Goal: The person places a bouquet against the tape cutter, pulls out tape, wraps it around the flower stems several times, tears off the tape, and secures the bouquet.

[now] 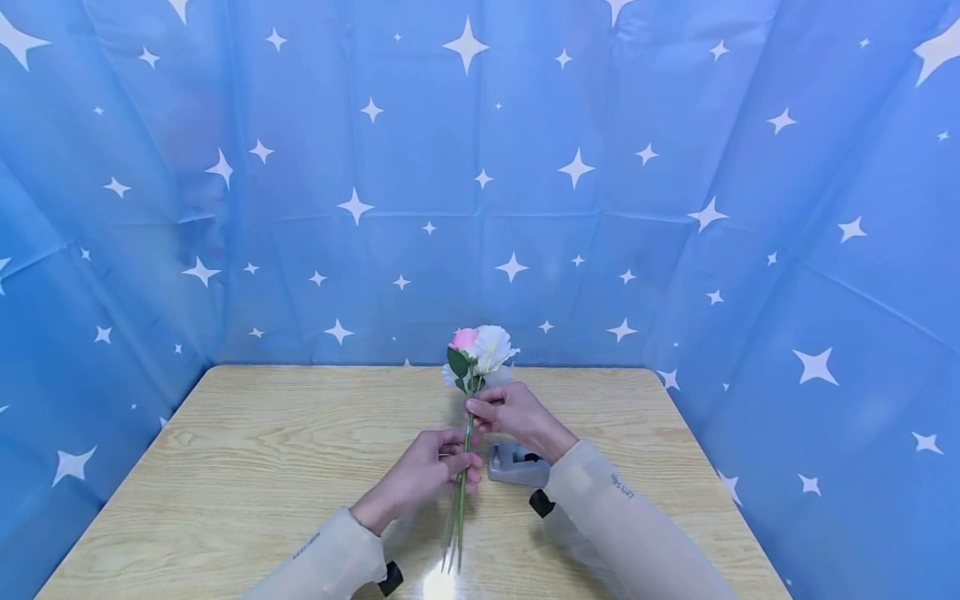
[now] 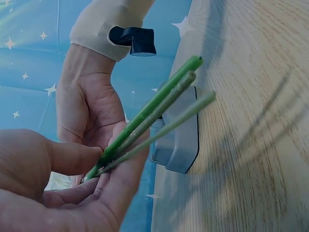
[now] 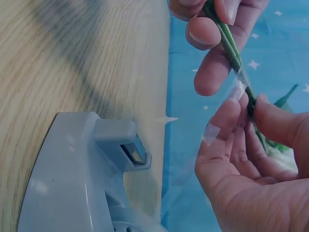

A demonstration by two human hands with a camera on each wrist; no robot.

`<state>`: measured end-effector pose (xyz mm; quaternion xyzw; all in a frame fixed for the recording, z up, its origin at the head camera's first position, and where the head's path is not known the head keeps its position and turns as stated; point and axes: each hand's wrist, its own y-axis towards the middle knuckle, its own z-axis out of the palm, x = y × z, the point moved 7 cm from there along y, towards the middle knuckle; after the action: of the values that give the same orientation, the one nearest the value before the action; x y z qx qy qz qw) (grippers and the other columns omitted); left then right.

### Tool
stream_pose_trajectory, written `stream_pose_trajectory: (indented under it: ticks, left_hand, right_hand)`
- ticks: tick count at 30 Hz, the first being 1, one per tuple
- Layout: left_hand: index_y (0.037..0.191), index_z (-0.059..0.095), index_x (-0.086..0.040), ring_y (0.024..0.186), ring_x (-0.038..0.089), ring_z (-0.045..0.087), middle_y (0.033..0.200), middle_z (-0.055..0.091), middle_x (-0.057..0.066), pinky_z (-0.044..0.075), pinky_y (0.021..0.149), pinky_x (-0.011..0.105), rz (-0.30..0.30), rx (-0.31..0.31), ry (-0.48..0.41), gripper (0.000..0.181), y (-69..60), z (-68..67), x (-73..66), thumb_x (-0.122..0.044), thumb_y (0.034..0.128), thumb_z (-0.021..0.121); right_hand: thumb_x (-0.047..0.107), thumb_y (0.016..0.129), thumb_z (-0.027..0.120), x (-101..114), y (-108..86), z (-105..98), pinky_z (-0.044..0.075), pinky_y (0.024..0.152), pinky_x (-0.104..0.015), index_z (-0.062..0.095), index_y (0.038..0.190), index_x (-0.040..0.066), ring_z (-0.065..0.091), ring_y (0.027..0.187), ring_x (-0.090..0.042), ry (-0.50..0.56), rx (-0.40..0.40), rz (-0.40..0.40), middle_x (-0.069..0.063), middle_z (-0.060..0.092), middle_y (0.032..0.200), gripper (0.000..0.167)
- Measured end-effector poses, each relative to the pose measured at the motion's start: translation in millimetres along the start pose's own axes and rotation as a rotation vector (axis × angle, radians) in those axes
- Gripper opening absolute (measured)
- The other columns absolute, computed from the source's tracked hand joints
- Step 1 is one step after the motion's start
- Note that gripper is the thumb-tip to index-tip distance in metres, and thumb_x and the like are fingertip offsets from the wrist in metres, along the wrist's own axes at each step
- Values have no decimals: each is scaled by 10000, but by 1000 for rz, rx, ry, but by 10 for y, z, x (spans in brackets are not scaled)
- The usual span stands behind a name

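Observation:
A small bunch of flowers, with a pink rose (image 1: 464, 339) and a white bloom (image 1: 492, 348), is held upright over the table. My right hand (image 1: 521, 417) pinches the stems just under the leaves. Lower down, my left hand (image 1: 435, 467) holds the same stems between thumb and fingers. Three green stem ends (image 2: 149, 108) stick out past the left hand in the left wrist view. In the right wrist view, a strip of clear tape (image 3: 211, 133) touches the stems between the hands and trails across the right fingers. Part of the blooms is hidden there.
A grey tape dispenser (image 1: 517, 477) stands on the wooden table (image 1: 300, 442), beside the right forearm. Blue curtains with white stars (image 1: 420, 167) close off the back and both sides. A black wrist camera (image 1: 542, 502) sits under the right sleeve.

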<state>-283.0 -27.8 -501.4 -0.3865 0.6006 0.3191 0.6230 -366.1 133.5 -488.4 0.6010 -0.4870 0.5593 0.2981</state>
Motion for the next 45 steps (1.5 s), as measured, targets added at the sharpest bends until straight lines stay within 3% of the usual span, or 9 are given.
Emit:
stream_pose_trajectory:
  ticks: [5,9,14,23,30,35,45]
  left_hand:
    - [1539,617,96,840,243,821,1141,819,226,648,724,303,0,-30,82,425,-5,-10,-13,-126,1181,672]
    - [1507,635,109,860,310,842,1120,806,228,627,679,268,-4,-53,116,441,9,-13,-13,-120,1146,741]
    - [1544,597,148,937,365,858,1190,792,268,708,757,334,-11,-71,131,500,12,-2,-13,-68,1124,763]
    - [1464,603,161,880,203,811,1234,777,337,744,888,449,-20,-35,20,346,22,45,23,36,1147,662]
    - [1448,611,164,903,174,786,1213,759,335,741,980,532,-8,-14,-27,308,39,60,46,81,1151,609]
    - [1461,606,172,905,172,793,1207,759,321,740,984,530,-4,-13,-10,321,37,61,49,76,1155,597]
    - [1443,611,150,917,180,802,1170,766,261,750,923,424,-18,6,-15,293,49,60,95,57,1167,584]
  right_hand:
    - [186,1144,781,2,13,-3,717,960,-422,863,1127,-8,760,868,-146,-7,-40,-3,-26,800,939,211]
    - [195,1138,793,-2,23,-12,727,949,-444,872,1125,-4,782,880,-185,-21,-72,4,-38,809,922,214]
    - [212,1120,823,-9,34,-17,732,974,-471,889,1112,21,800,898,-208,-15,-99,24,-49,824,924,202]
    - [245,1102,850,-5,17,-27,733,953,-445,893,1074,51,810,910,-218,-31,-111,26,-80,838,969,201]
    - [273,1113,837,-9,3,-37,728,992,-473,884,1113,52,827,999,-300,-44,-94,32,-106,847,1037,226]
    - [260,1141,796,-9,-5,-62,712,1048,-507,876,1183,37,822,1072,-353,-48,-67,41,-95,834,1041,241]
    - [214,1159,761,-22,-7,-44,702,1063,-478,832,1320,-51,791,1045,-247,-20,32,64,-54,833,1054,318]
